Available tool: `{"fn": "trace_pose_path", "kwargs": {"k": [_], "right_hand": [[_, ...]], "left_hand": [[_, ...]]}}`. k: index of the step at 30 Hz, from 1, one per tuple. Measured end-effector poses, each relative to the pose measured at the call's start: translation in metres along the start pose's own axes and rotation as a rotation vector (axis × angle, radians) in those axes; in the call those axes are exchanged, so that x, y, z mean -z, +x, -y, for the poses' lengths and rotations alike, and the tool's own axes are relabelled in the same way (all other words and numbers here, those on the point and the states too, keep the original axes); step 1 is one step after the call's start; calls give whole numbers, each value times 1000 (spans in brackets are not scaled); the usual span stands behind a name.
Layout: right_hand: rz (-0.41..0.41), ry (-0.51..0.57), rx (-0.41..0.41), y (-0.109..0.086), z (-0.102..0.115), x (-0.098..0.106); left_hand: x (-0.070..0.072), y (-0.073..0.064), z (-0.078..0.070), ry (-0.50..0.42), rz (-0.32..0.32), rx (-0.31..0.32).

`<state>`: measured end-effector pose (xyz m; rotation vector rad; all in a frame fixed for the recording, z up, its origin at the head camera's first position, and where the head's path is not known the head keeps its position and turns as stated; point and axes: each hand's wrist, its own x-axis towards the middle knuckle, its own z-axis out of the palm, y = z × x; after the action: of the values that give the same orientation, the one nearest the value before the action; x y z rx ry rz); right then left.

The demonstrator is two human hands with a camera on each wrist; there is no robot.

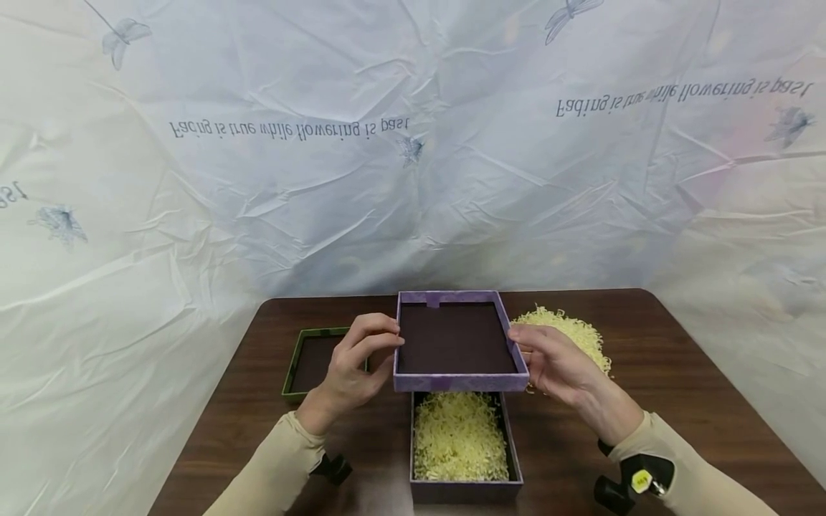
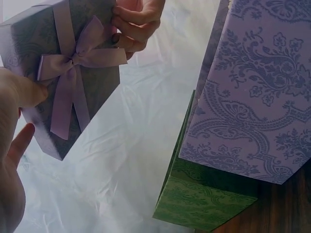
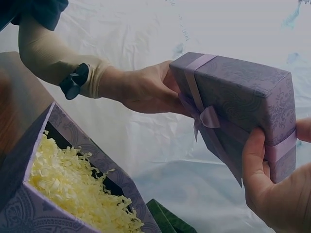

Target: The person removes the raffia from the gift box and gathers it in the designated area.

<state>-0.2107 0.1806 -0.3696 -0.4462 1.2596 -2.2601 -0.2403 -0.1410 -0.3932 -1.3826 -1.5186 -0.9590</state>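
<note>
Both hands hold up a shallow purple patterned box lid (image 1: 461,382), its dark inside turned towards me. A lilac ribbon bow (image 2: 73,62) is tied across its outer face. At the lid's left edge, my left hand (image 1: 351,365) pinches the side between thumb and fingers. My right hand (image 1: 558,365) grips the opposite side, with its thumb on the rim. Just below the raised lid stands an uncovered purple box (image 1: 466,491) on the table. Yellow shredded paper (image 1: 461,437) fills it. The lid covers the box's far end in the head view.
A green-rimmed, dark-lined lid or box (image 1: 293,365) lies to the left, partly behind the left hand. Loose yellow paper shreds (image 1: 574,333) are heaped behind the right hand. A green box (image 2: 209,194) shows beside the purple one. A white printed sheet (image 1: 413,201) hangs around the brown table (image 1: 684,401).
</note>
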Motion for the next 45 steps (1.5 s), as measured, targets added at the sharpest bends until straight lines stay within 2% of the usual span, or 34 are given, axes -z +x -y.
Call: {"fn": "trace_pose_path", "kwargs": {"k": [7,10,14,15,17,19,22,24,30,33,38,42,45], "right_hand": [[-12,-22,43,-2,1,0],[-27,-28,49,-3,2,0],[-55,-32,35,-2,1,2],[-61,-33,31,-2,1,2],[-75,-37,26,-2,1,3],[-91,-42,22,-2,0,4],[-103,-50,18,-2,0,4],[-101,-55,17,-2,0,3],[-88,-89,23,-3,-1,3],[-75,-108,35,-3,-1,3],[-48,-119,52,-2,-2,5],[-39,-120,48,-1,-3,7],[-48,-126,42,-2,-4,7]], "left_hand": [[2,-4,-2,-6,7,155],[4,-5,-5,-169,9,294],[7,-5,-11,-382,13,559],[8,-4,-13,-393,23,611],[10,-3,-15,-412,42,691],[11,-2,-16,-441,39,734],[11,0,-16,-491,-7,793],[12,1,-17,-535,-30,857],[14,5,-21,-745,-25,1143],[16,7,-20,-800,-2,1255],[17,11,-20,-805,63,1356],[17,12,-20,-799,123,1397],[17,12,-21,-812,143,1415]]}}
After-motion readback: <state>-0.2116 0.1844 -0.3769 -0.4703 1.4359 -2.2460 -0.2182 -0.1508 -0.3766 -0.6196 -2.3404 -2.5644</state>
